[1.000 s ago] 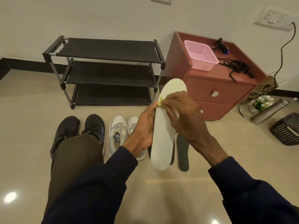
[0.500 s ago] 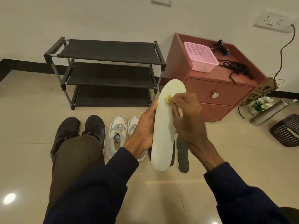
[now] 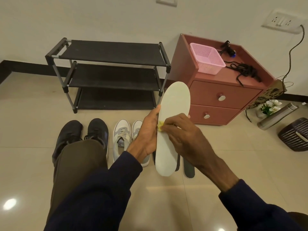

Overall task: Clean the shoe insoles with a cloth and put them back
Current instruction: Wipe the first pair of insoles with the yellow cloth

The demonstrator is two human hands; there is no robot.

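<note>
The work is in the middle, as I judge it. The left hand (image 3: 146, 135) holds a white insole (image 3: 173, 104) upright in the air above the floor (image 3: 216, 155), with the thumb along its left edge and the other fingers behind it, where I cannot see them; the right hand (image 3: 185, 135) presses a small yellow cloth (image 3: 160, 127) on the middle of the insole, close to the left edge; its fingers (image 3: 173, 121) are curled together over the cloth, so that only a corner of it shows.

This insole is therefore under cleaning and is not yet back in a shoe; its upper part looks plain and pale, but I cannot tell whether it is already clean.

Dark insoles (image 3: 188, 169), at least two, lie on the floor just behind the white one, partly hidden by it; whether they are wiped I cannot say, but they are out of their shoes. The white shoes (image 3: 121, 140) and the black shoes (image 3: 96, 130) stand side by side near the left hand; putting the insoles back seems to remain for all of them.
</note>
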